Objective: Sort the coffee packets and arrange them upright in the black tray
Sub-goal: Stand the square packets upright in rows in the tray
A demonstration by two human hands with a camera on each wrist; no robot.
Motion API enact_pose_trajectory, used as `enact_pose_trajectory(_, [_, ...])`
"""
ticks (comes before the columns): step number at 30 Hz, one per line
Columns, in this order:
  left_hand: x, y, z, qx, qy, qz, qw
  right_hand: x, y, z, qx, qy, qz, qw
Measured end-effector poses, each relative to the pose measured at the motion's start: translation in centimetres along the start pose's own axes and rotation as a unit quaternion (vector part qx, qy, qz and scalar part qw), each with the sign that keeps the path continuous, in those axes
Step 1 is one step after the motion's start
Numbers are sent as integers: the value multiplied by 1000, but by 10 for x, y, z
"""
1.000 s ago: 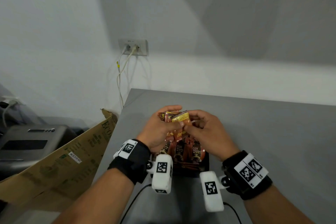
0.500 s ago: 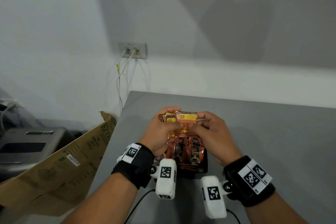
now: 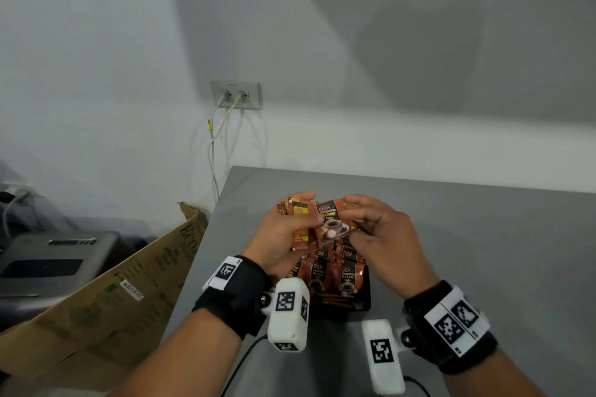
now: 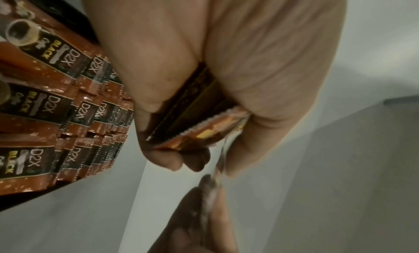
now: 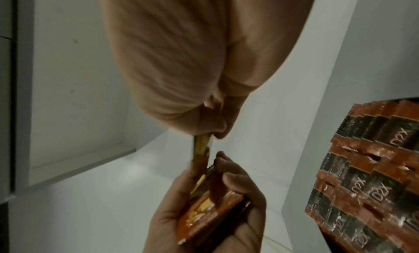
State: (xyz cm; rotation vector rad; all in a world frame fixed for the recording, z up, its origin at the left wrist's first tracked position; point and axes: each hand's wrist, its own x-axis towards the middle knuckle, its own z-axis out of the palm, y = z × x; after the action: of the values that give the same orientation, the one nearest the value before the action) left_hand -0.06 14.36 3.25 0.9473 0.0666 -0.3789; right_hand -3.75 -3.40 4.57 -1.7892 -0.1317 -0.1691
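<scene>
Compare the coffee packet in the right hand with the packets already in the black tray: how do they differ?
The single packet is pinched in the air by the right hand, tilted; the tray packets stand upright in the black tray. It is alone; they are packed in overlapping rows. Both show the same D2X Black front.

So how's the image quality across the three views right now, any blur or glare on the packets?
Head view: sharp, glare spot on the front packet. Left wrist view: tray packets readable, right hand blurred. Right wrist view: dim and soft, left hand smeared, packet print barely legible.
</scene>
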Motion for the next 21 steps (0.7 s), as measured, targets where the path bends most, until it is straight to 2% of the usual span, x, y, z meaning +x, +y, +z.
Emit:
enact_pose_trajectory(3, [3,-1,2,39,-5,29,999,0,4,1,63,-16,35,997])
enact_pose_trajectory(6, [3,-1,4,31,-3,36,999,4,5,-1,32,-18,42,998])
enact_pose_trajectory(10, [-2,1,1,-57,-22,-10,998,7,10,-8,34,59,51,996])
enact_pose_trajectory(14, [-2,0,-1,-43,-35,7,998,6,11,-11,-39,101,65,992])
enact_pose_trajectory(16, [-2,0,2,-15,-31,26,999,2,2,-5,-14,73,77,994])
enact_pose_trajectory(19, [0,-3,5,12,-28,48,998,-5,-9,6,-12,-21,75,997])
enact_pose_trajectory(21, [1,-6,7,30,-21,57,998,-4,-11,10,-16,-27,57,998])
